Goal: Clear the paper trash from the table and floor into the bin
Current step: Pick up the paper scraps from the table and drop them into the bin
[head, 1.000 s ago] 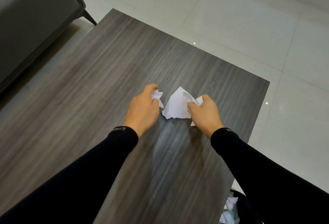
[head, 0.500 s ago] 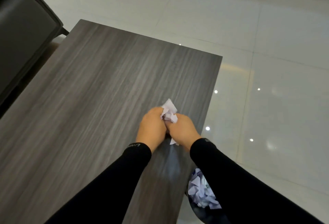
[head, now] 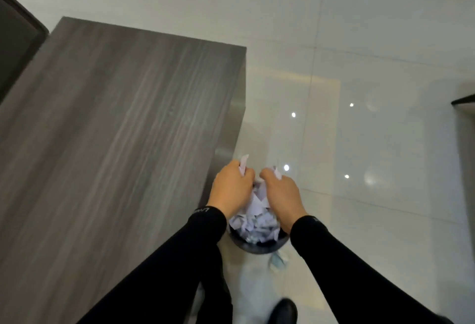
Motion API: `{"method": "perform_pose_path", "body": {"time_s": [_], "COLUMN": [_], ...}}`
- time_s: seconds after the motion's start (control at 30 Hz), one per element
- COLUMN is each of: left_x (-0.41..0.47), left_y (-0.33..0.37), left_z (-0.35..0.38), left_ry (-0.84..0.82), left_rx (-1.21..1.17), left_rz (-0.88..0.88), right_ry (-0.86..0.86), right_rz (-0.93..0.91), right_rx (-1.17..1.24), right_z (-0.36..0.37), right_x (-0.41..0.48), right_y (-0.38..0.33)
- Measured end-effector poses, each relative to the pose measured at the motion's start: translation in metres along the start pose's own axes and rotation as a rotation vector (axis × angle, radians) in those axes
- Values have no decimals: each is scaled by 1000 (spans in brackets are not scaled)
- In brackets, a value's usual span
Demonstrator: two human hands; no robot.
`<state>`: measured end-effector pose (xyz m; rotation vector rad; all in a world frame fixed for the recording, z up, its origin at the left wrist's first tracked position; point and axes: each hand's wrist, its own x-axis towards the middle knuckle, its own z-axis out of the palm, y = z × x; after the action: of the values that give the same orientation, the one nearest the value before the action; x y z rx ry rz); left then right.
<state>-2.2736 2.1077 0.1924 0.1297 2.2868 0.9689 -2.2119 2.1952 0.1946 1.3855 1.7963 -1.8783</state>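
Since the earlier frame both hands have left the tabletop and swung out past its right edge, taking the crumpled paper with them; the view has turned that way too, so the bin that only peeked in at the bottom edge now sits in the lower middle of the frame.

At the left, the grey wood-grain table (head: 115, 143) fills the frame and shows no paper on the part in view. Just right of its edge, the left hand (head: 232, 190) is curled closed round a white scrap (head: 243, 166) that pokes up above its knuckles. Beside it, nearly touching, the right hand (head: 281, 195) is also closed on paper, a smaller tuft showing at its fingertips. Between the two palms a larger creased sheet (head: 258, 201) hangs down, pointed end lowest.

The relation that matters: the dark round bin (head: 257, 245), already heaped with paper, lies straight below the hands, toward the bottom of the frame. Both hands are about equally near it. Opening the fingers should be enough, though the heap is high and pieces could spill.

Further right and lower, one stray piece (head: 277, 262) lies on the pale tiled floor (head: 372, 143), touching the bin's near side, not yet collected.
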Motion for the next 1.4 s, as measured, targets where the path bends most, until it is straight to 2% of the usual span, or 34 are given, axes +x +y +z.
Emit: {"method": "perform_pose_path", "body": {"time_s": [0.1, 0.23, 0.33, 0.43, 0.53, 0.67, 0.73, 0.83, 0.93, 1.03, 1.13, 1.27, 1.4], "left_x": [-3, 12, 22, 34, 46, 48, 52, 69, 86, 103, 114, 124, 119], "left_y": [-24, -83, -123, -150, -167, -175, -174, -170, -171, -182, -193, -201, -196], "left_z": [44, 100, 131, 146, 151, 144, 140, 141, 144, 159, 172, 171, 161], "left_ry": [-103, -149, -172, -173, -92, -4, 15, 35, 127, 195, 189, 160, 159], "left_rx": [8, 23, -75, -217, -141, 65, 83, 67, 60, 21, -25, 1, 47], "left_rz": [-90, -209, -300, -416, -450, -266, -187, -69, 71, 162, 217, 269, 256], "right_ry": [10, 20, 5, -94, 15, 354, 444, 394, 330, 327, 351, 429, 561], "right_rz": [155, 286, 292, 296, 274, 234, 272, 358, 402, 459, 545, 581, 449], "right_rx": [95, 156, 209, 295, 376, 379, 308, 173, -7, -67, -115, -100, -4], "right_z": [-26, -22, -7, 0, -13, -46, -58, -55, -35, -9, 9, 14, -6], "right_x": [16, 53, 76, 87, 88, 84, 85, 103, 127, 156, 181, 201, 186], "right_y": [48, 123, 169, 201, 222, 242, 262, 306, 353, 404, 440, 461, 435]}}
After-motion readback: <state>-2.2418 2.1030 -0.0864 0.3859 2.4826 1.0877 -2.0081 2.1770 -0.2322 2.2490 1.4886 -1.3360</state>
